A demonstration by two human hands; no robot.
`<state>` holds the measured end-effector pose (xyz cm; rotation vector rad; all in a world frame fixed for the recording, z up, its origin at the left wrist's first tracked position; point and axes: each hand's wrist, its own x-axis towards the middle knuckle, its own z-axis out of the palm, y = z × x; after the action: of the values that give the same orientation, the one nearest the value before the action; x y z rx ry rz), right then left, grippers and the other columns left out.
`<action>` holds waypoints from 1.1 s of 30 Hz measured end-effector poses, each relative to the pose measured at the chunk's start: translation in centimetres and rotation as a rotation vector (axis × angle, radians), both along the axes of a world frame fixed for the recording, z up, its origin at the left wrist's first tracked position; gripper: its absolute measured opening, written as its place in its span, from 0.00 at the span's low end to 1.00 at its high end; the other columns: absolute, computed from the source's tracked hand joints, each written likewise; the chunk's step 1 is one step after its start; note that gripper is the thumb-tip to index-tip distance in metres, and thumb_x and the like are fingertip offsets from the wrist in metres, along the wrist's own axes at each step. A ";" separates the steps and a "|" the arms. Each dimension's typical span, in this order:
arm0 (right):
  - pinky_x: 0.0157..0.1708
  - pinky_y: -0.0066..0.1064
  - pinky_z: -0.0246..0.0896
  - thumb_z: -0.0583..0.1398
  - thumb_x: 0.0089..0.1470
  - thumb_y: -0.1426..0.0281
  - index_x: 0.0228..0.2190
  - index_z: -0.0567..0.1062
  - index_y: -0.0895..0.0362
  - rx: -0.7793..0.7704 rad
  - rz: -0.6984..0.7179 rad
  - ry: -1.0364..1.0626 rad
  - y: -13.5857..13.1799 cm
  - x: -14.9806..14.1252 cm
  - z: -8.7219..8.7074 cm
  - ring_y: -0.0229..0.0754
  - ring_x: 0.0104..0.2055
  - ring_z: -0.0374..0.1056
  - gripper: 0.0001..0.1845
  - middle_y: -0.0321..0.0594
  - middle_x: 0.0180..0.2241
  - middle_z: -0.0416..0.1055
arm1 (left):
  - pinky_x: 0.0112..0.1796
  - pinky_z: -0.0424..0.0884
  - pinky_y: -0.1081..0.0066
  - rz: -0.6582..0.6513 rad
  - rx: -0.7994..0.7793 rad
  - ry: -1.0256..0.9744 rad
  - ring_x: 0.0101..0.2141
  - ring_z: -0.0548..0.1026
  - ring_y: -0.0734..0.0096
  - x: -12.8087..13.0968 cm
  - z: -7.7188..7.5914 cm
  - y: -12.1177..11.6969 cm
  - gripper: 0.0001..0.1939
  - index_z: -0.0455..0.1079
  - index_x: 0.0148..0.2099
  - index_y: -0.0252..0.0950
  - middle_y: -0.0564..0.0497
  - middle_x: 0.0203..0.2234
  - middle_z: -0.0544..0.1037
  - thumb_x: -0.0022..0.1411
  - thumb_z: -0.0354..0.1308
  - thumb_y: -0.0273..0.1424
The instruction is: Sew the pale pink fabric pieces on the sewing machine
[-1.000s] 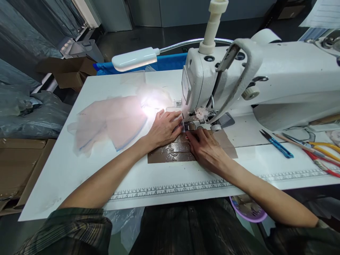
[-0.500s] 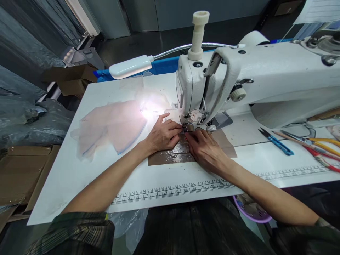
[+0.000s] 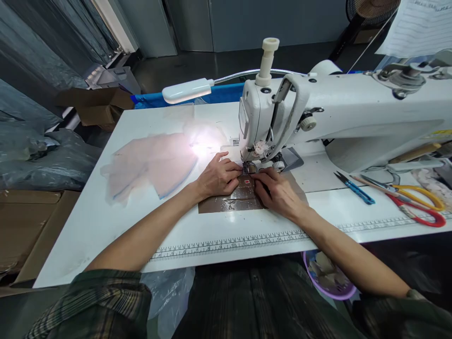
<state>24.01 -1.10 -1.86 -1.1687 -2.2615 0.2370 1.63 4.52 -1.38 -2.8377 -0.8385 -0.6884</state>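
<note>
Brown sheet (image 3: 229, 204), qty 1: taped, shiny; lies under both hands, long axis L–R, running from below L hand (image 3: 219, 178) to just past R hand (image 3: 277, 190).

Presser foot (image 3: 250, 168), qty 1: btwn the two sets of fingertips, just ahead of R fingertips and just R of L fingertips; neither hand clearly nearer.

L hand, qty 1: palm-down, fingers bent, far-side finger raised; grip, if any, can't tell. R hand, qty 1: fingers curled narrow, tips by the foot; whether pinching anything, can't tell.

Red-white mark (image 3: 247, 181), qty 1: on sheet, btwn hands.

Pink cloth (image 3: 151, 157): well L of L hand, blue edging; layers overlap, no. of pcs can't tell.

Sewing machine (image 3: 261, 106), qty 1: ahead of R hand, extending R.

Pale tuft (image 3: 260, 147), qty 1: on machine, ahead of R fingertips.

Lamp (image 3: 188, 90), qty 1: beyond L hand, slightly L.

Blue snips (image 3: 355, 187), qty 1: well R of R hand.

Handle loops, qty 2, further R: yellow loop (image 3: 440, 201), red loop (image 3: 436, 223); one tool or two, can't tell.
</note>
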 end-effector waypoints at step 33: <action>0.47 0.45 0.71 0.52 0.63 0.71 0.52 0.74 0.63 -0.042 0.024 -0.025 -0.3 0.2 0.1 0.50 0.47 0.68 0.19 0.55 0.46 0.68 | 0.55 0.65 0.50 -0.025 0.063 -0.066 0.35 0.77 0.66 0.1 -0.6 0.3 0.13 0.78 0.40 0.36 0.49 0.40 0.82 0.59 0.51 0.25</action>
<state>24.17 -1.37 -1.74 -1.1727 -2.3032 0.2814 1.70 4.77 -2.02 -2.7881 -0.7769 -0.8005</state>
